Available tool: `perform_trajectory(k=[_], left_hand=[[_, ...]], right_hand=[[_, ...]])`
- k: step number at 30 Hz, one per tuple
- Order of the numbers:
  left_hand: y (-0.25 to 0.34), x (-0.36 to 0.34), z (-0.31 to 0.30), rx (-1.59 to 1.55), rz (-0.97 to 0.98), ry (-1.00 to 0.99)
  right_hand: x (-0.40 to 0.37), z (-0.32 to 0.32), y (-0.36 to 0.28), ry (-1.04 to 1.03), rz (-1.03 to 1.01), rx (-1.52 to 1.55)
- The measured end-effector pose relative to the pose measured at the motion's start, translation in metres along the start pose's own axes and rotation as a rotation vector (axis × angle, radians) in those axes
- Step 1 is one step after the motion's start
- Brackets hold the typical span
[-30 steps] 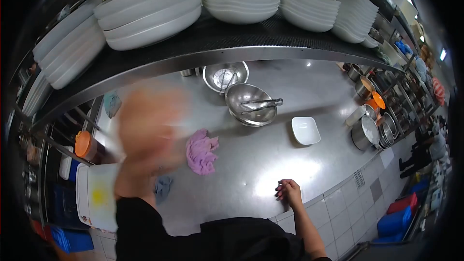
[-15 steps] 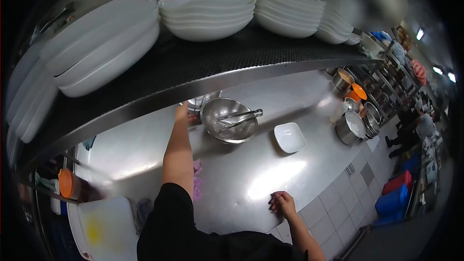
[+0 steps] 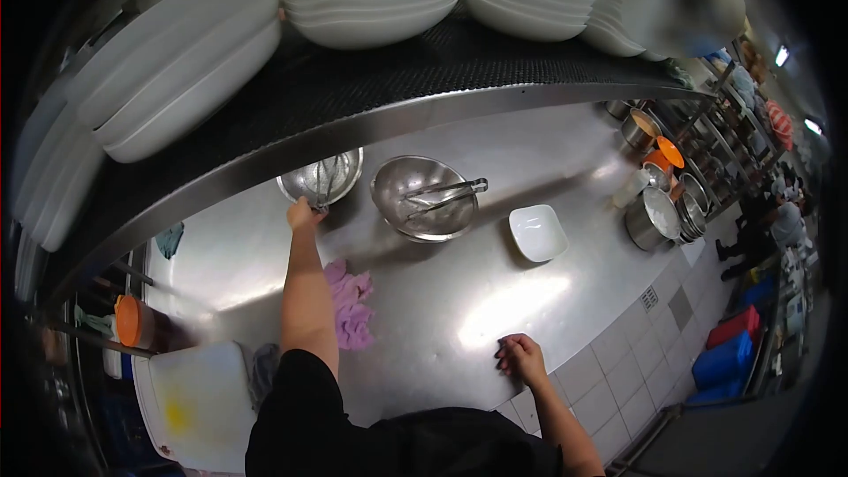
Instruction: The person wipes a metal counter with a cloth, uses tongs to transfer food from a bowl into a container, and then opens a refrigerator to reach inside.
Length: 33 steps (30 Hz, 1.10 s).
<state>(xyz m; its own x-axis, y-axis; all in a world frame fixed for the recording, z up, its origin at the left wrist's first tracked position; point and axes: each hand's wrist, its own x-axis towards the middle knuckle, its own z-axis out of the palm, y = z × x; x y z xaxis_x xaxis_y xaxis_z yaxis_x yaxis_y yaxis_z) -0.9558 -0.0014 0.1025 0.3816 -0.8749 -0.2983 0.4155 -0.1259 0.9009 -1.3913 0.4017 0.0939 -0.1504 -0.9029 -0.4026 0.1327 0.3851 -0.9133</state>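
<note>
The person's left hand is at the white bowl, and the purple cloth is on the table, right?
Not quite: the head view shows the left hand at a metal bowl, not the white one. The purple cloth is on the table.

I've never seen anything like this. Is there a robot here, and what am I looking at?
There is no robot: these are a person's bare hands, seen by a camera worn on the head, looking forward and down. The left hand has its fingers at the rim of the left metal bowl; how firmly they grip is unclear. The right hand is curled, with nothing visibly held. On the steel table are also a middle metal bowl with tongs, a white dish and a purple cloth.
</note>
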Motion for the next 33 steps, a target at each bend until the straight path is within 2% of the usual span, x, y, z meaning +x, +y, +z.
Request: perform_trajectory(k=[3, 6, 8, 11, 15, 17, 18, 20, 23, 26, 30, 32, 33], left_hand=[[-0.001, 0.003, -0.023, -0.028, 0.001, 0.043], [-0.007, -0.007, -0.042, -0.146, 0.019, -0.023], [-0.009, -0.036, -0.044, -0.162, -0.036, -0.207], [-0.007, -0.132, 0.001, -0.107, -0.238, -0.320], [-0.036, -0.240, 0.071, 0.017, -0.418, -0.550], [-0.057, -0.260, 0.104, -0.030, -0.509, -0.519], [-0.068, -0.260, 0.117, -0.033, -0.508, -0.514], [-0.089, -0.245, 0.138, -0.318, -0.458, -0.438], [-0.091, -0.219, 0.155, -0.475, -0.409, -0.397], [-0.073, -0.190, 0.168, -0.475, -0.419, -0.315], [-0.069, -0.138, 0.171, -0.495, -0.308, -0.405], [-0.067, -0.111, 0.168, -0.467, -0.184, -0.501], [-0.062, -0.102, 0.168, -0.463, -0.191, -0.500]], right_hand=[[0.000, -0.001, 0.000, -0.013, -0.006, -0.003], [0.000, -0.001, 0.000, -0.026, -0.009, -0.008], [0.000, -0.002, 0.000, -0.033, -0.008, -0.010], [-0.001, -0.002, -0.003, -0.040, 0.000, -0.016], [-0.003, 0.000, -0.007, -0.050, 0.006, -0.015], [-0.003, 0.001, -0.007, -0.056, 0.008, -0.025], [-0.003, 0.000, -0.007, -0.057, 0.012, -0.011], [-0.002, -0.001, -0.006, -0.057, 0.017, 0.001], [-0.002, -0.002, -0.002, -0.044, 0.009, 0.015], [-0.003, -0.002, 0.000, -0.025, 0.007, 0.030], [-0.003, -0.002, -0.002, -0.010, 0.019, 0.046], [-0.003, -0.003, -0.002, -0.008, 0.027, 0.051], [-0.002, -0.003, -0.002, -0.009, 0.020, 0.038]])
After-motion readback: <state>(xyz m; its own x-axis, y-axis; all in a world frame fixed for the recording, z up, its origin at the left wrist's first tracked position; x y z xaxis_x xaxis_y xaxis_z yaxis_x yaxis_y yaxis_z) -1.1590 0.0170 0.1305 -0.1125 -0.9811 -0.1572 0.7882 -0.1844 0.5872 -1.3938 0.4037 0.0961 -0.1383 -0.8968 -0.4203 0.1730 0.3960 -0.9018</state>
